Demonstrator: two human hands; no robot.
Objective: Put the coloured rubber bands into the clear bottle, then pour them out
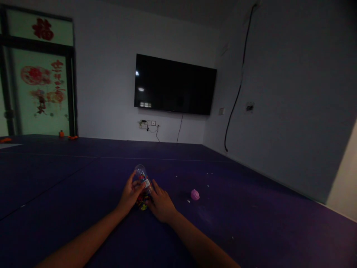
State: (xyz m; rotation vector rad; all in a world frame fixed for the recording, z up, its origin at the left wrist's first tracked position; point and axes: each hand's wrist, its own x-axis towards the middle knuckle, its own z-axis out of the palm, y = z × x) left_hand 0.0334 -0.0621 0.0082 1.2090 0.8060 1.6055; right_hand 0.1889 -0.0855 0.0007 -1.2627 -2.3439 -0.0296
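Forearms reach in from the bottom edge, bare and dim in the low light, and meet over a dark purple tabletop that fills the lower half of the view. The left hand curls around the near side of a clear plastic jar with small multicoloured pieces inside, its thumb and fingers closed against the jar's left wall. The right hand lies just beside it, fingers pressed against the jar's lower right side and spread slightly on the surface. The jar is tilted, its rounded clear end pointing away from the person, its lower part between the two hands; some bright pieces show at its near end, between the wrists.

To the right, apart from the hands, a small pink lump-shaped object sits on the purple surface, with a few tiny pale specks scattered around and beyond it.

Farther off, small orange things lie at the far left edge. A large black wall-mounted screen hangs on the white wall, above white wall sockets. A window with red paper decorations stands at far left.
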